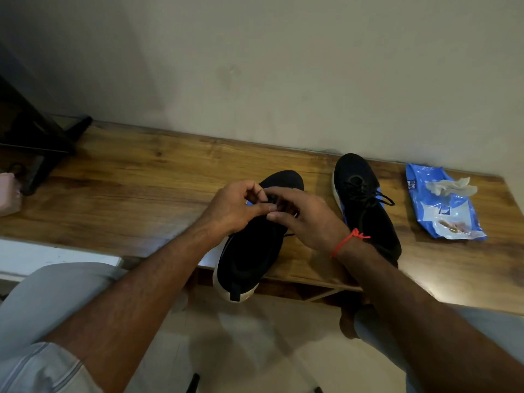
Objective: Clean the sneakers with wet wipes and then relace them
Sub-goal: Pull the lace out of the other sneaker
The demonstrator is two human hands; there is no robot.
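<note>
A black sneaker [249, 251] with a white sole lies on the wooden bench [127, 188], its heel hanging over the front edge. Over its lacing area my left hand [235, 207] pinches the black lace [270, 198] with curled fingers. My right hand [306, 219], with a red thread at the wrist, pinches the lace from the other side. The two hands touch and hide most of the lace. The second black sneaker [365, 205], laced and with blue side trim, stands to the right, toe toward the wall.
A blue wet-wipes pack [442, 214] lies at the bench's right end with a crumpled used wipe [450, 187] on it. A dark stand [37, 143] occupies the left end, with a pink object [8, 194] at the frame's left edge. The wall runs behind the bench.
</note>
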